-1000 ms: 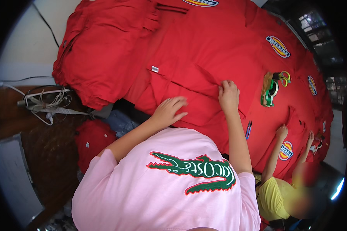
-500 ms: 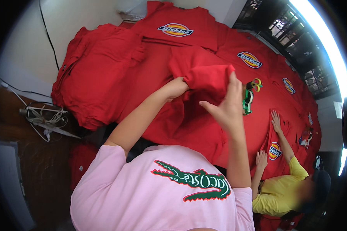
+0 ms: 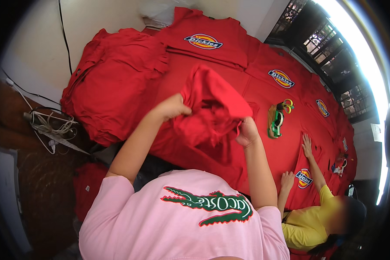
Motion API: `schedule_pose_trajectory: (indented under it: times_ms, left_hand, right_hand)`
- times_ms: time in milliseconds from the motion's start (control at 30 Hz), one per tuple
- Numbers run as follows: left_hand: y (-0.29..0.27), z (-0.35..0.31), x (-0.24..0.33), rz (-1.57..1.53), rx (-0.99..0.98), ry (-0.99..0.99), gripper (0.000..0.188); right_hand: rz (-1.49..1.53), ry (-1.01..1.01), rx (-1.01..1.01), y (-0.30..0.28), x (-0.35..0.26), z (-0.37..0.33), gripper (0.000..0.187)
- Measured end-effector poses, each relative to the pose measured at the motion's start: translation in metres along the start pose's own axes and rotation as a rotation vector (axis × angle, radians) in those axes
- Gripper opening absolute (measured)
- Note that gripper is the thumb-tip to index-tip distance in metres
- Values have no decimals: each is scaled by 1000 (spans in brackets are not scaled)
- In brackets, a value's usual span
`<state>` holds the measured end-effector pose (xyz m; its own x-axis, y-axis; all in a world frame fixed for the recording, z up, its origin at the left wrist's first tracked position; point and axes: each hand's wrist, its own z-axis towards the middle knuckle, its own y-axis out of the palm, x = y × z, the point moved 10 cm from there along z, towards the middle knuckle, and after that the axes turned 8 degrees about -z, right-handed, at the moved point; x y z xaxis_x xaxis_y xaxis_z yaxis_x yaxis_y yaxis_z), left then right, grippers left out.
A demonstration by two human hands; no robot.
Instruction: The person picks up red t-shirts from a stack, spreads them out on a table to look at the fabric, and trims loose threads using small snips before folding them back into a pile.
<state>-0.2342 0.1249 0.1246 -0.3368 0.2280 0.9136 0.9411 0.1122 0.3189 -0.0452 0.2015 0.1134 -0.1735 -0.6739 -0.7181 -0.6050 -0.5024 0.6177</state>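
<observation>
The left hand (image 3: 172, 107) pinches one edge of a red garment (image 3: 221, 95); the right hand (image 3: 247, 132), partly hidden, seems to pinch the opposite edge, so it hangs open between them. Right of that hand sits a green tape dispenser (image 3: 277, 125).

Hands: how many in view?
4: the wearer's left hand and right hand, gripping the raised garment; a co-worker's upper hand and lower hand, on red cloth at the right.
</observation>
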Motion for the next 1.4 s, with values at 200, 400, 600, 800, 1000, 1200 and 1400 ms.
schedule_pose_trajectory:
  times_ms: [200,400,600,800,1000,1200,1400]
  left_hand:
    - [12,-14,-112,193,136,-149,49]
    - [39,-17,-40,26,-121,16,41]
    - [42,-30,106,190,-706,84,34]
    - [4,-51,160,1847,-391,32,33]
    - [41,-134,335,1966,738,1213,33]
    - [-132,-55,-38,2393,-360,-159,18]
    - [-113,-65,51,2114,194,305,29]
  right_hand:
    - [516,-219,-787,216,-90,-77,52]
    - [376,-257,-526,129,-100,-73,48]
    - [-463,-268,-28,-13,-136,-72,46]
    - [-1843,-126,-199,76,-199,-127,24]
    - [-2636,-1405,916,87,-322,-210,14]
    - [-2334,252,-571,-91,-2,-94,55]
    - [-2454,-173,233,-76,-114,-99,30]
